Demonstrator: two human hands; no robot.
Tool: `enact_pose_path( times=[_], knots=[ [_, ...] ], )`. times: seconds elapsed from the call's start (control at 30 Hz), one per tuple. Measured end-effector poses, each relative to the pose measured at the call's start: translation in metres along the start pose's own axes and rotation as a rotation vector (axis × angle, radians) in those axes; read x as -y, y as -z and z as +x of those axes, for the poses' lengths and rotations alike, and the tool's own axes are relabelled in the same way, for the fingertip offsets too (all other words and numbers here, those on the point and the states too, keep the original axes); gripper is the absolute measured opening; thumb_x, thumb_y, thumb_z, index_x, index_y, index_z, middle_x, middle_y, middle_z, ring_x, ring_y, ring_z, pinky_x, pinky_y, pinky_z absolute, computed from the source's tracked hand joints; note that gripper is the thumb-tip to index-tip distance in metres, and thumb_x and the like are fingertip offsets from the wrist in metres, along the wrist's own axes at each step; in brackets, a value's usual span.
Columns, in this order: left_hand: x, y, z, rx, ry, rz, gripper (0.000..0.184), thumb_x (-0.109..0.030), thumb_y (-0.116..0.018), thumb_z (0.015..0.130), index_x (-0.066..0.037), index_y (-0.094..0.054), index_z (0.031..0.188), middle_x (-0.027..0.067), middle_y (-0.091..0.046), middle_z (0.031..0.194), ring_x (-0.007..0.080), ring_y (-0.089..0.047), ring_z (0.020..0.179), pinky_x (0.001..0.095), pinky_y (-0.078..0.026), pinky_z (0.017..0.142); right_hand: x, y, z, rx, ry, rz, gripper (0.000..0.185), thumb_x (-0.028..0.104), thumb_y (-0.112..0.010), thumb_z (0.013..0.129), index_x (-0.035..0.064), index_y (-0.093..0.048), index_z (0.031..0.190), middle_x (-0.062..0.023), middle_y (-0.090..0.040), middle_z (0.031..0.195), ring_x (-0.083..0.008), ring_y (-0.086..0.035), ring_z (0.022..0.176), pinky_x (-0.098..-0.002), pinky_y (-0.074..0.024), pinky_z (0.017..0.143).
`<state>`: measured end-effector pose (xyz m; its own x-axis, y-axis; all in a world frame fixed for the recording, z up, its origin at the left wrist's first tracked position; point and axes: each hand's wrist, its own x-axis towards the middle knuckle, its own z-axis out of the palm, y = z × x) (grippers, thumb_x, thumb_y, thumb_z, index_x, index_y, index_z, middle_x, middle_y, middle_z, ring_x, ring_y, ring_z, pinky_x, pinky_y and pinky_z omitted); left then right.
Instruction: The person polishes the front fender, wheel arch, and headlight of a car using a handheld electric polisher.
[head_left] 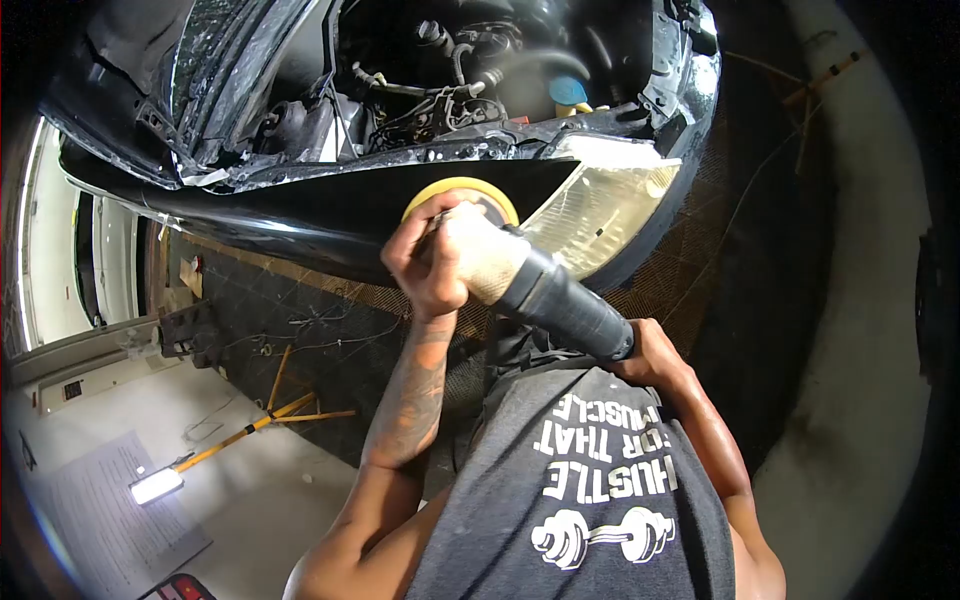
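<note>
My left hand point(435, 245) is closed over the head of a polisher, whose yellow pad point(455, 188) is against or just over the glossy black fender point(330, 205) of a car. My right hand point(652, 355) is wrapped around the rear end of the polisher's black body point(560, 300), close to my torso. The polisher's head is partly hidden under my left hand. Just right of the pad sits a yellowed, cloudy headlight point(605, 210).
The open engine bay point(450, 85) shows hoses and a blue cap point(568, 92). A yellow light stand point(270, 420) with a lit lamp point(157, 486) stands at left, another stand point(808, 95) at upper right. Printed paper point(110, 510) is at lower left.
</note>
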<state>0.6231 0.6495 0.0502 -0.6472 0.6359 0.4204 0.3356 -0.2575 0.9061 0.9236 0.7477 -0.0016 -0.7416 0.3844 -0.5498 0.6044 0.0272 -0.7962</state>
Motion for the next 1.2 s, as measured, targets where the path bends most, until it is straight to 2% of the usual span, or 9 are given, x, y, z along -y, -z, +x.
enact_pose_path(
  times=[0.17,0.23,0.3,0.43,0.57,0.63,0.73,0.87,1.2],
  knots=[
    [0.002,-0.07,0.023,0.106,0.041,-0.071,0.027,-0.015,-0.06,0.089,0.007,-0.07,0.102,0.0136,-0.073,0.093,0.019,-0.07,0.086,0.0321,-0.056,0.082,-0.024,0.014,-0.015,-0.089,-0.265,0.051,0.035,0.016,-0.078,0.064,-0.007,-0.069,0.089,-0.0087,-0.07,0.079,-0.0139,-0.064,0.075,-0.033,-0.0535,0.07],
    [0.012,-0.089,0.028,0.178,0.023,0.015,0.023,-0.014,-0.062,0.09,0.005,-0.071,0.1,0.0096,-0.073,0.09,0.0162,-0.069,0.082,0.03,-0.055,0.077,-0.041,0.01,-0.018,-0.166,-0.195,0.129,0.032,0.013,-0.078,0.064,-0.0067,-0.068,0.087,-0.0065,-0.069,0.079,-0.0129,-0.062,0.072,-0.0317,-0.0527,0.069],
    [0.011,-0.104,0.026,0.207,0.139,-0.002,0.022,-0.014,-0.063,0.089,0.004,-0.071,0.099,0.0084,-0.073,0.087,0.015,-0.069,0.079,0.0287,-0.054,0.073,-0.043,0.006,-0.021,-0.186,-0.201,0.139,0.031,0.013,-0.078,0.063,-0.0064,-0.068,0.086,-0.0054,-0.068,0.078,-0.0127,-0.061,0.072,-0.0312,-0.0523,0.068],
    [0.009,-0.093,0.023,0.2,-0.008,0.065,0.021,-0.01,-0.065,0.083,0.005,-0.071,0.097,0.0169,-0.073,0.086,0.023,-0.073,0.08,0.0324,-0.056,0.076,-0.058,-0.009,-0.022,-0.202,-0.15,0.161,0.026,0.012,-0.078,0.064,-0.0055,-0.068,0.081,-0.0036,-0.067,0.078,-0.0118,-0.06,0.07,-0.0305,-0.052,0.066],
    [0.004,-0.051,0.014,0.177,0.055,-0.064,0.025,-0.01,-0.063,0.085,0.008,-0.069,0.101,0.0152,-0.073,0.093,0.0204,-0.07,0.085,0.0326,-0.056,0.08,-0.044,-0.022,-0.014,-0.082,-0.172,0.145,0.037,0.013,-0.078,0.064,-0.0079,-0.07,0.093,-0.0104,-0.074,0.086,-0.0143,-0.067,0.081,-0.0332,-0.0549,0.075],
    [0.0,-0.025,0.011,0.162,0.018,-0.018,0.029,-0.012,-0.061,0.086,0.01,-0.067,0.104,0.0172,-0.073,0.097,0.0229,-0.071,0.088,0.0349,-0.056,0.083,-0.024,-0.025,-0.007,-0.057,-0.214,0.086,0.043,0.014,-0.079,0.064,-0.008,-0.071,0.1,-0.0153,-0.076,0.093,-0.0178,-0.071,0.088,-0.0357,-0.0555,0.081],
    [-0.021,0.005,0.009,0.022,0.022,-0.016,0.027,-0.011,-0.058,0.087,0.008,-0.069,0.103,0.0187,-0.073,0.097,0.0252,-0.07,0.09,0.0375,-0.056,0.086,-0.009,-0.032,0.0,-0.02,-0.072,0.071,0.048,0.017,-0.08,0.066,-0.0066,-0.071,0.106,-0.0234,-0.075,0.096,-0.0269,-0.074,0.093,-0.0385,-0.0549,0.083],
    [-0.009,0.047,-0.008,-0.037,0.054,0.051,0.037,-0.019,-0.055,0.091,0.01,-0.064,0.113,0.0275,-0.07,0.108,0.0328,-0.071,0.093,0.0438,-0.056,0.089,0.006,-0.03,0.01,0.063,-0.05,0.018,0.047,0.018,-0.079,0.066,-0.0058,-0.071,0.106,-0.0276,-0.072,0.094,-0.0331,-0.074,0.093,-0.0401,-0.0546,0.083],
    [0.003,-0.006,0.017,0.127,0.039,-0.036,0.04,-0.023,-0.057,0.092,0.01,-0.064,0.114,0.0248,-0.072,0.102,0.0296,-0.072,0.092,0.039,-0.056,0.087,-0.008,-0.017,-0.009,-0.027,-0.15,0.074,0.047,0.015,-0.08,0.062,-0.005,-0.072,0.104,-0.0208,-0.075,0.093,-0.0229,-0.073,0.09,-0.0373,-0.0547,0.081]
  ],
)
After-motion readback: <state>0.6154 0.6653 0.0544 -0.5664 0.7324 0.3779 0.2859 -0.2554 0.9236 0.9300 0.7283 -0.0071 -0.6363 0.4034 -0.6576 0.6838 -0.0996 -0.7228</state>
